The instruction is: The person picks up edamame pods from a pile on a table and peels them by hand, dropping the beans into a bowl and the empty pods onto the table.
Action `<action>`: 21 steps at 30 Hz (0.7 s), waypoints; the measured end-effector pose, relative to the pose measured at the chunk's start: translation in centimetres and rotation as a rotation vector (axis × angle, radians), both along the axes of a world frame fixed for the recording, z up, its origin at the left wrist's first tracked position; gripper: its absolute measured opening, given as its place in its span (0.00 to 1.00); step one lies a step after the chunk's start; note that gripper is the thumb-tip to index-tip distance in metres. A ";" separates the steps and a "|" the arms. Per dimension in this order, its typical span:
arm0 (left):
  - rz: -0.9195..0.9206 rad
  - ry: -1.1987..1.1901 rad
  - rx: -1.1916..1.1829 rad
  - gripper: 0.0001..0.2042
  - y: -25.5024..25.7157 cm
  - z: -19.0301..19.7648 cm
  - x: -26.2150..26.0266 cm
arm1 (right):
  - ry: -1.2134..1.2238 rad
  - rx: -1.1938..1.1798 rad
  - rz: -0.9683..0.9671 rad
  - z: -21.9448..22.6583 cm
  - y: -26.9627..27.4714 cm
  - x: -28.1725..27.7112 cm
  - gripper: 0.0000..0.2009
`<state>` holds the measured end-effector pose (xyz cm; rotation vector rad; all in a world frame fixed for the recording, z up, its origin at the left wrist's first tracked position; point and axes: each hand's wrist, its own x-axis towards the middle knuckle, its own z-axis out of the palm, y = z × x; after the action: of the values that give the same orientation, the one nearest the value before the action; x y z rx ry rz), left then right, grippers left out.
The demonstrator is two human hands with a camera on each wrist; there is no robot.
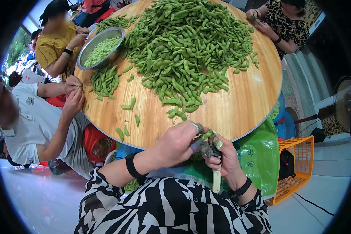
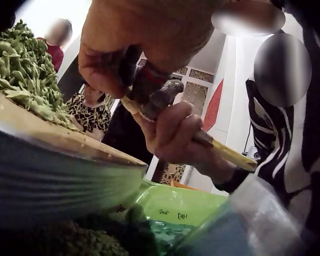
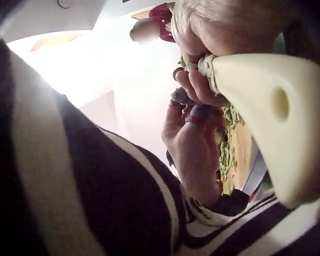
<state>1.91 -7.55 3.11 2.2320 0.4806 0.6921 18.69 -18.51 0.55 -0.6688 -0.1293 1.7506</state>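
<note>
At the near rim of the round wooden table (image 1: 241, 105), my two hands meet. My left hand (image 1: 178, 142) has tape-wrapped fingertips and pinches a green bean pod (image 1: 207, 135). My right hand (image 1: 227, 159) grips a small tool by its cream handle (image 1: 216, 181), with the working end against the pod. The left wrist view shows the left hand (image 2: 144, 37) above the right hand (image 2: 173, 133) and the handle (image 2: 229, 154). In the right wrist view the handle (image 3: 266, 117) is close up, below the right hand (image 3: 224, 26), with the left hand (image 3: 194, 144) behind it.
A big heap of green pods (image 1: 187, 46) covers the table's far half, and a metal bowl (image 1: 101, 46) of shelled beans stands at the left. Other people sit around the table. A green bag (image 1: 259, 156) hangs under the rim, and an orange basket (image 1: 296, 167) sits on the floor to the right.
</note>
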 end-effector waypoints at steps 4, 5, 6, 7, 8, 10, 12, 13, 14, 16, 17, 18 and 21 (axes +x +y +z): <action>0.070 -0.021 -0.174 0.15 -0.4 -0.3 -0.3 | -0.119 0.049 0.036 0.4 0.3 -0.4 0.20; 0.099 -0.036 -0.487 0.15 -0.5 -0.3 -0.3 | -0.220 0.078 0.015 0.6 0.3 -0.7 0.20; 0.097 -0.035 -0.488 0.15 -0.5 -0.5 -0.1 | -0.322 0.106 -0.005 0.8 0.2 -1.1 0.21; 0.137 -0.148 -0.704 0.14 -0.7 -0.9 0.4 | -0.341 0.133 -0.008 1.1 0.3 -1.3 0.21; 0.178 -0.264 -0.918 0.13 -0.7 -1.1 0.6 | -0.341 0.132 -0.006 0.9 0.3 -1.4 0.21; 0.165 -0.230 -0.998 0.12 -0.4 -0.4 0.4 | -0.441 0.180 -0.023 0.3 0.2 -1.4 0.20; 0.150 -0.193 -1.080 0.11 -0.3 -0.2 0.3 | -0.508 0.196 -0.013 0.5 0.0 -1.5 0.20; 0.148 -0.157 -1.075 0.10 -0.4 -0.2 0.3 | -0.575 0.212 -0.005 0.6 -0.1 -1.5 0.19; 0.145 -0.122 -1.070 0.09 -0.4 -0.2 0.3 | -0.574 0.211 -0.005 0.7 -0.1 -1.6 0.19; 0.138 -0.109 -1.136 0.09 -0.7 -0.5 0.4 | -0.762 0.208 -0.016 0.8 -0.1 -1.9 0.19; 0.131 -0.097 -1.203 0.09 -0.9 -0.6 0.4 | -0.762 0.208 -0.016 0.8 0.0 -1.8 0.19; 0.131 -0.097 -1.204 0.09 -1.0 -0.7 0.4 | -0.787 0.199 0.005 1.0 0.0 -1.8 0.19; 0.087 -0.175 -1.045 0.10 -1.0 -0.9 0.2 | -0.773 0.197 0.021 1.4 0.4 -1.6 0.20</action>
<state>2.16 -8.58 2.23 1.1680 0.6562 0.4947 17.14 -18.12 1.98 -1.1652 -0.8278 1.3905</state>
